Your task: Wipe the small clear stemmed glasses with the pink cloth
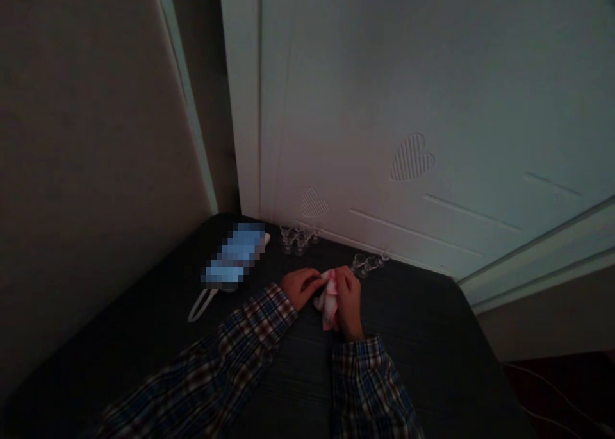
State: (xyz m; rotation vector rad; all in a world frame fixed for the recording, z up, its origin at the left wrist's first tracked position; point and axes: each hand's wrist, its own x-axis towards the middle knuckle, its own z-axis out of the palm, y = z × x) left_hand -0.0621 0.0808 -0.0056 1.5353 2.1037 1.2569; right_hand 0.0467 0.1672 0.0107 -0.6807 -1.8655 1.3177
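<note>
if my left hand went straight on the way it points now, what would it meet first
The left hand would most likely meet the pink-and-white cloth first, right at its fingertips, then the right hand holding it. Depth is hard to judge in this dim view.

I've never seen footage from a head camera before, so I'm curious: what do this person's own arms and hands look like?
The left hand and the right hand are bare, with no gloves. Both arms wear long plaid sleeves in dark blue, white and reddish brown, reaching the wrists. I see no cables or markings on them, though the picture is dim.
</note>
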